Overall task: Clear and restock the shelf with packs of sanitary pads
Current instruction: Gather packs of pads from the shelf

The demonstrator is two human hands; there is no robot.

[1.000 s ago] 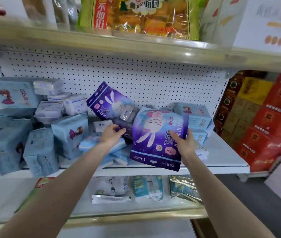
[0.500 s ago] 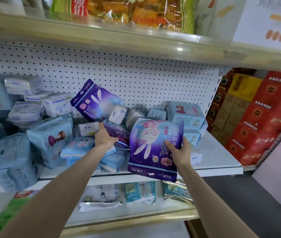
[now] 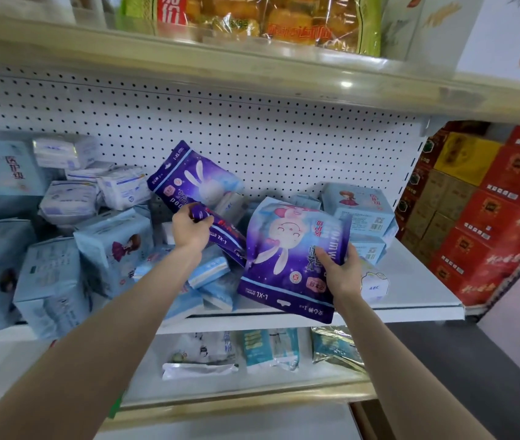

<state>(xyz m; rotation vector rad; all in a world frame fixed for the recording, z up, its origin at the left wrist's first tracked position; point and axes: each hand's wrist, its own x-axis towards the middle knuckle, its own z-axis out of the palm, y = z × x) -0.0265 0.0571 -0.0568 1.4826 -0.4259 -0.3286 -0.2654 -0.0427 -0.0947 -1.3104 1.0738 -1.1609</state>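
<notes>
My right hand (image 3: 341, 272) grips a large purple rabbit pack (image 3: 287, 258) by its right edge, held upside down over the front of the white shelf (image 3: 411, 290). My left hand (image 3: 190, 228) grips a second purple pack (image 3: 227, 233) lying tilted among the pile. A third purple rabbit pack (image 3: 193, 179) leans against the pegboard behind it. Light blue pad packs (image 3: 116, 246) and small white packs (image 3: 71, 201) are heaped on the left.
Blue boxes (image 3: 358, 209) sit at the back right of the shelf. Red and yellow cartons (image 3: 487, 217) stand to the right. A lower shelf (image 3: 252, 389) holds several packs. Bread bags (image 3: 268, 20) lie on the shelf above.
My left hand has closed on the second purple pack and lifted its end. My right hand has kept the large purple pack, tilted a little toward me.
</notes>
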